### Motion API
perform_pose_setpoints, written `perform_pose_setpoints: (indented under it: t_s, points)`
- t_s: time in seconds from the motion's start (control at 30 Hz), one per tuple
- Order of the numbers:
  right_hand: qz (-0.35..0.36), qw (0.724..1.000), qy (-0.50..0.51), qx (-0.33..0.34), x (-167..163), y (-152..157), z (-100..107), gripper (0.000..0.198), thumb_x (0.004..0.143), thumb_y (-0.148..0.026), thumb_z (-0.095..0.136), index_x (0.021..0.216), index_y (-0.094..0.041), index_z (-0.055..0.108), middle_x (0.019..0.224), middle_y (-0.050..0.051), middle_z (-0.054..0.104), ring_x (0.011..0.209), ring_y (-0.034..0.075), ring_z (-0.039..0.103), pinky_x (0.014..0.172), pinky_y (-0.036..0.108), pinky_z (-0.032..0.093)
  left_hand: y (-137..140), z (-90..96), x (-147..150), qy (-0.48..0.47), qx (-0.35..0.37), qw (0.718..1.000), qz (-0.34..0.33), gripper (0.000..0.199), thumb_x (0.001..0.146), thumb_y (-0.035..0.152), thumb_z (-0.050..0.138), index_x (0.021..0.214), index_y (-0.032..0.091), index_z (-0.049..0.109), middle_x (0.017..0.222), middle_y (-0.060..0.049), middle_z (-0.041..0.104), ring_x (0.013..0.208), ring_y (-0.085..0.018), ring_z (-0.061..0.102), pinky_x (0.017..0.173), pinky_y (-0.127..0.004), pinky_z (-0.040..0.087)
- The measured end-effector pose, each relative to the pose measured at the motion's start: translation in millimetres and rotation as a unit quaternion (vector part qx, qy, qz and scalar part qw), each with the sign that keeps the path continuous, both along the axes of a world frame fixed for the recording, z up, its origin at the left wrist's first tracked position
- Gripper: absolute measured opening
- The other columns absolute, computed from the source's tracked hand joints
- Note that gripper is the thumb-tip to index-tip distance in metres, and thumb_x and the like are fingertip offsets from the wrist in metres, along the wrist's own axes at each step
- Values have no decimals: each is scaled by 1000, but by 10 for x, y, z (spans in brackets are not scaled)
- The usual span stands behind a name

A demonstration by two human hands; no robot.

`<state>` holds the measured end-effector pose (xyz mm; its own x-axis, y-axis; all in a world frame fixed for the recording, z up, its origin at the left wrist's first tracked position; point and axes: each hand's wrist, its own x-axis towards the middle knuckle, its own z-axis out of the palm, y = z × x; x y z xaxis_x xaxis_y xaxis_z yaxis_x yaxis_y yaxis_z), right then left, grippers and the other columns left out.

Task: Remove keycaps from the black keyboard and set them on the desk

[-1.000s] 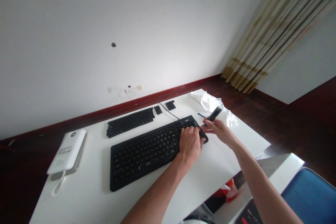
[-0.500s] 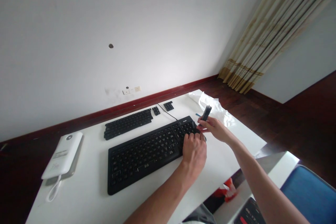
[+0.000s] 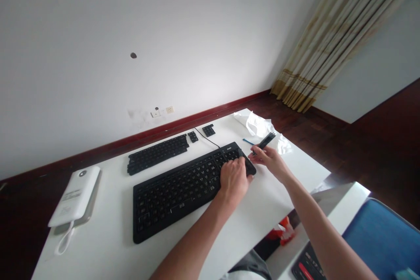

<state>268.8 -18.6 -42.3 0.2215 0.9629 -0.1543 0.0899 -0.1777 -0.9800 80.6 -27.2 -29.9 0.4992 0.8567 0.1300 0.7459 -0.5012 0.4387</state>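
A black keyboard [image 3: 183, 192] lies at a slant on the white table, many of its keycaps in place. My left hand [image 3: 233, 179] grips its right end, fingers bent over the number pad and thumb at the near edge. Some number pad keys are hidden under that hand. Just past the keyboard's right end, my right hand [image 3: 267, 159] pinches a slim black stick-like tool [image 3: 267, 140], tilted up to the right; its exact kind is unclear. A thin blue stick [image 3: 248, 141] lies on the table beside that hand.
Behind the keyboard lie a long black key panel [image 3: 157, 154] and two smaller ones, [image 3: 193, 137] the nearer beside the cable [image 3: 206, 137]. A white power bank [image 3: 75, 197] rests at left, crumpled white plastic [image 3: 259, 124] at right. A blue seat [image 3: 380, 236] stands lower right.
My right hand has drawn slightly away from the left, and the black tool has tipped from steep to flatter. My left hand has shifted a little left, its thumb now apart.
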Motion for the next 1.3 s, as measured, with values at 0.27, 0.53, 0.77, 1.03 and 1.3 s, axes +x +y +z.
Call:
perform_pose_setpoints:
  t_s: [0.27, 0.53, 0.77, 1.03, 1.3]
  points:
    - [58, 998, -10, 18, 13, -22, 37, 58, 80, -71, 72, 103, -18, 65, 86, 8, 75, 81, 21, 72, 73, 35, 62, 42, -67, 5, -35, -38, 999, -4, 45, 85, 36, 82, 120, 21, 58, 108, -7, 76, 102, -25, 72, 90, -34, 50]
    - [159, 981, -112, 13, 72, 100, 180, 48, 92, -65, 61, 105, -18, 64, 92, 8, 74, 88, 23, 72, 74, 35, 60, 14, -49, 8, -26, -30, 999, -7, 46, 85, 34, 81, 122, 18, 58, 106, -8, 76, 101, -26, 71, 92, -35, 49]
    - [267, 938, -215, 45, 63, 108, 431, 40, 99, -56, 54, 108, -19, 67, 93, 8, 76, 89, 25, 72, 75, 37, 59, -207, 16, 92, 46, 71, 995, -55, 18, 101, 13, 51, 113, 17, 65, 93, -7, 74, 91, -22, 69, 87, -36, 47]
    - [326, 894, -297, 77, 53, -26, 636, 40, 100, -56, 54, 111, -23, 71, 97, 7, 76, 87, 24, 69, 80, 36, 55, -212, -45, 98, 55, 82, 994, -49, 28, 103, 17, 51, 130, 16, 61, 91, -7, 75, 86, -22, 70, 86, -37, 48]
    - [359, 915, -172, 63, 272, 56, 448, 42, 100, -58, 54, 111, -19, 66, 109, 10, 72, 103, 26, 66, 90, 40, 53, -192, -26, 76, 41, 54, 996, -54, 34, 103, 21, 54, 136, 18, 59, 92, -6, 76, 87, -21, 72, 88, -35, 48]
